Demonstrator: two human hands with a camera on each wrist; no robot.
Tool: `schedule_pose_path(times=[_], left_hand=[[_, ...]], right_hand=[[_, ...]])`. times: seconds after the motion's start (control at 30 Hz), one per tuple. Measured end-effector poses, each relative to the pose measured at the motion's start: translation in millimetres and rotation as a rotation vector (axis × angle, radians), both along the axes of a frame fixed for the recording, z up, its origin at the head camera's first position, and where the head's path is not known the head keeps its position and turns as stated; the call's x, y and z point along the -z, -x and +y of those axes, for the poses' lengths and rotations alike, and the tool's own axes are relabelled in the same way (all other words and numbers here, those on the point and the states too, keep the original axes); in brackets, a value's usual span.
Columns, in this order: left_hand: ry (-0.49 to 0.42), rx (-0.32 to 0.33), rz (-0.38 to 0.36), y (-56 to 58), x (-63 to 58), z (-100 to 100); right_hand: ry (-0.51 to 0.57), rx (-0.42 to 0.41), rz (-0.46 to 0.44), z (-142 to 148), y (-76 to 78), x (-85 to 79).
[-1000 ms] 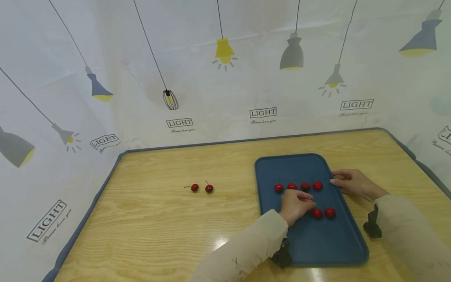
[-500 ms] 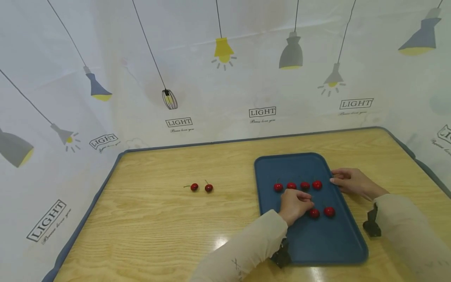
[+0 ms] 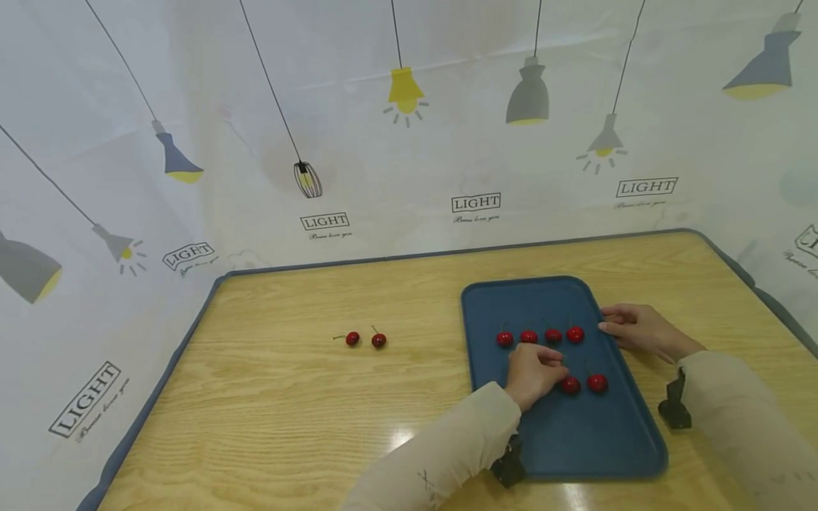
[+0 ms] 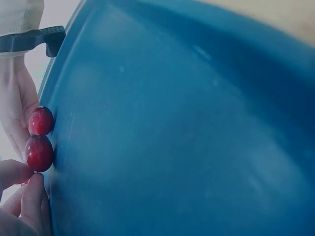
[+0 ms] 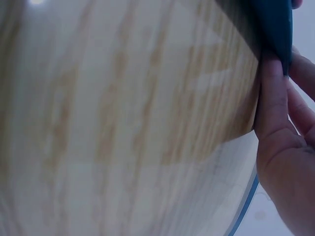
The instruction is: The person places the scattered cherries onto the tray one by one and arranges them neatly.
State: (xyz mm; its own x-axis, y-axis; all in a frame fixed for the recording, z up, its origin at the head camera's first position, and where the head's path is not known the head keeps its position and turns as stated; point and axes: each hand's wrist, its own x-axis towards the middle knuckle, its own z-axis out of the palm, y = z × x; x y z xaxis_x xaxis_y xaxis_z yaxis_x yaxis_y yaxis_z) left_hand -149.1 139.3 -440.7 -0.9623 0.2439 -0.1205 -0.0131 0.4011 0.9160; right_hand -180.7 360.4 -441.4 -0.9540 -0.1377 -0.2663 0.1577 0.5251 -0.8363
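A dark blue tray [image 3: 584, 440] lies on the table with several red cherries. A back row has cherries such as the right-end cherry [image 3: 575, 334]; nearer me are an outer cherry [image 3: 597, 383] and a second cherry [image 3: 570, 385]. My left hand [image 3: 533, 372] reaches over the tray, thumb and fingertips pinching this second cherry at its stem end. In the left wrist view that cherry [image 4: 39, 153] touches the fingertips and the other cherry [image 4: 41, 120]. My right hand [image 3: 648, 332] holds the tray's right rim, its thumb and fingers on either side of the edge [image 5: 278, 29].
Two cherries with stems, a left one [image 3: 352, 338] and a right one [image 3: 379, 341], lie on the wooden table [image 3: 287, 411] left of the tray. A white curtain [image 3: 396, 156] printed with lamps stands behind the table's blue-edged rim.
The second cherry in the near row has shifted slightly left, towards my left hand, widening its gap from the outer cherry. My right hand stays at the tray's rim.
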Motion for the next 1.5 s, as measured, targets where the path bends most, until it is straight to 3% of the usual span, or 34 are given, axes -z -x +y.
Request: schedule_pose_path(times=[0.67, 0.83, 1.2, 1.5], left_hand=[[0.011, 0.001, -0.001, -1.0, -5.2, -9.6], [-0.003, 0.076, 0.003, 0.3, -11.5, -18.1], [0.057, 0.245, 0.123, 14.5, -28.8, -63.4], [0.109, 0.241, 0.146, 25.6, -32.8, -115.2]], right_hand=[[-0.017, 0.005, -0.031, -3.1, 3.2, -2.5], [-0.007, -0.001, -0.026, -3.4, 2.5, -3.4], [-0.018, -0.012, -0.018, -1.1, 0.1, -2.3], [-0.025, -0.036, 0.000, -0.4, -1.4, -4.2]])
